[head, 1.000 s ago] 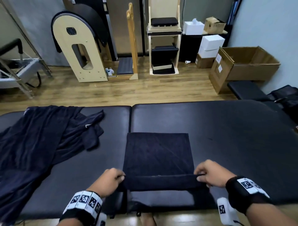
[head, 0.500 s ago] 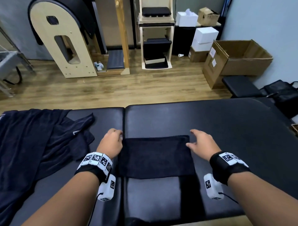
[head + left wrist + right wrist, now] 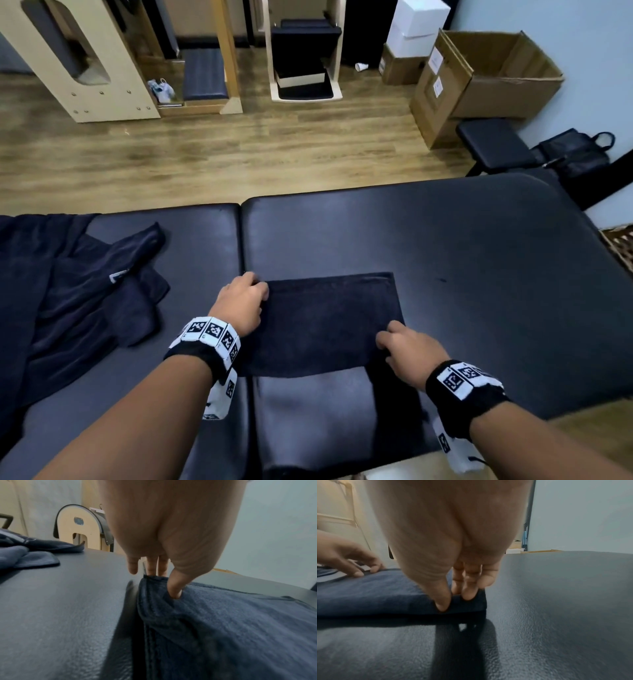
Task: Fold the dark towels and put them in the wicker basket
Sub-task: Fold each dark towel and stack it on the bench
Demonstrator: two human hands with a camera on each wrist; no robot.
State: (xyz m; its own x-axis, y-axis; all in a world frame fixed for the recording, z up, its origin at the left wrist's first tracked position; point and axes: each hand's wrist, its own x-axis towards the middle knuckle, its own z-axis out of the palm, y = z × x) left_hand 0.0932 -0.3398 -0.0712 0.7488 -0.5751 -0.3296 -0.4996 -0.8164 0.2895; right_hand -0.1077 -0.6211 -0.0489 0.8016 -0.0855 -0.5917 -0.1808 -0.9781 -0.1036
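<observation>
Terry towel [image 3: 325, 318] lies folded on the surface [image 3: 479, 274]; left hand [image 3: 241, 305] pinches its far corner, right hand [image 3: 409, 351] its near corner. Uneven lifting could unfold the layers.

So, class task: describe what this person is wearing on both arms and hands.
The arms are bare, with no sleeves or gloves. The left wrist and right wrist each carry a black band topped with white squares printed in black patterns. A white camera unit with the same kind of marking hangs under each wrist.
</observation>
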